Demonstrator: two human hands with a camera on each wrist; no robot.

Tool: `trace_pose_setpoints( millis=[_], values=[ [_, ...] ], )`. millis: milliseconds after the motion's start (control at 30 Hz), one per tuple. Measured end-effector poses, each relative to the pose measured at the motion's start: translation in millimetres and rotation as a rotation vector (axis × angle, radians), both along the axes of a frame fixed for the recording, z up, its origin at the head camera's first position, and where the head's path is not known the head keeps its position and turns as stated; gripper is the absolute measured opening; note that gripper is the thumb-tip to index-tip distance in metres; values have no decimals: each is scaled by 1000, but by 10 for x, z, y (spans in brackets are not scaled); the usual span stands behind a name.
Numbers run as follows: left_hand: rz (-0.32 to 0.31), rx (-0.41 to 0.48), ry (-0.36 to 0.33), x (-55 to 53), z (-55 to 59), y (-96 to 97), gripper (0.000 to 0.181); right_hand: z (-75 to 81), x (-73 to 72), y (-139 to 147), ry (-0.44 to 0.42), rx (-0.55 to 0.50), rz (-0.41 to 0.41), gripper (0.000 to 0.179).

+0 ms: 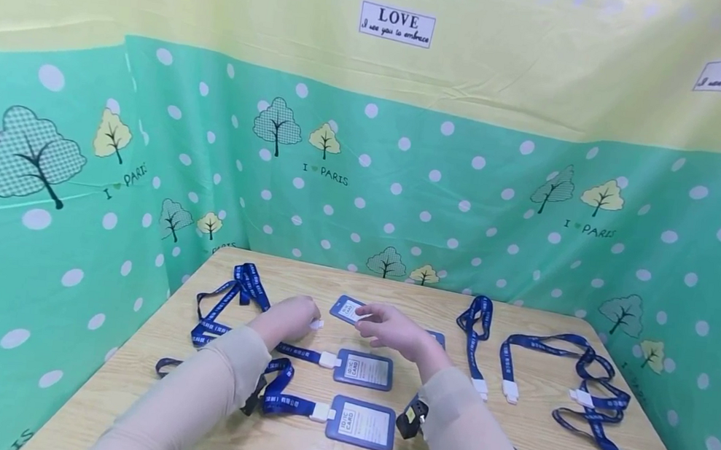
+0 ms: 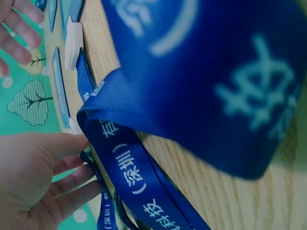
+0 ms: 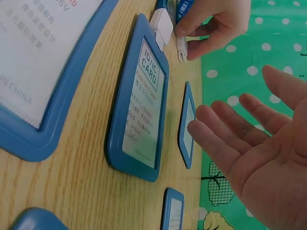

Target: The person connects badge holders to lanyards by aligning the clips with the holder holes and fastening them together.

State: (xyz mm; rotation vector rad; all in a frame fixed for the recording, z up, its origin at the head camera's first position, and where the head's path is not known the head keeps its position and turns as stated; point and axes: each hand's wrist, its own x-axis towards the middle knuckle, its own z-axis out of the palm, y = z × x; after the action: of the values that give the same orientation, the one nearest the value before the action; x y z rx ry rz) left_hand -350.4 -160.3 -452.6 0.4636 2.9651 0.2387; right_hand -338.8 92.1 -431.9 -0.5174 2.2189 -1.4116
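Note:
My left hand (image 1: 298, 320) pinches a blue lanyard by its white plastic clip (image 3: 182, 48) between thumb and fingers. Just right of that clip lies the farthest blue ID card holder (image 1: 344, 307), with no lanyard on it. Over this holder's right edge hovers my right hand (image 1: 395, 331), palm turned left, fingers loosely spread and holding nothing. Nearer to me, a middle card holder (image 1: 378, 372) and a front card holder (image 1: 361, 423) each have a lanyard joined at their left end. A blue printed strap (image 2: 129, 163) runs close by the left hand in the left wrist view.
Another card holder (image 1: 437, 338) is partly hidden behind the right hand. On the right of the wooden table (image 1: 530, 433) lie several loose lanyards with white clips (image 1: 510, 392). A green and yellow curtain (image 1: 407, 156) hangs behind the table and along its sides.

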Motion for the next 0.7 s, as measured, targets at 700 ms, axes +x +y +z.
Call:
trace_pose_setpoints(
  millis=[700],
  values=[
    [24, 18, -25, -47, -35, -85, 9, -88, 49, -31, 22, 45, 31, 53]
  ],
)
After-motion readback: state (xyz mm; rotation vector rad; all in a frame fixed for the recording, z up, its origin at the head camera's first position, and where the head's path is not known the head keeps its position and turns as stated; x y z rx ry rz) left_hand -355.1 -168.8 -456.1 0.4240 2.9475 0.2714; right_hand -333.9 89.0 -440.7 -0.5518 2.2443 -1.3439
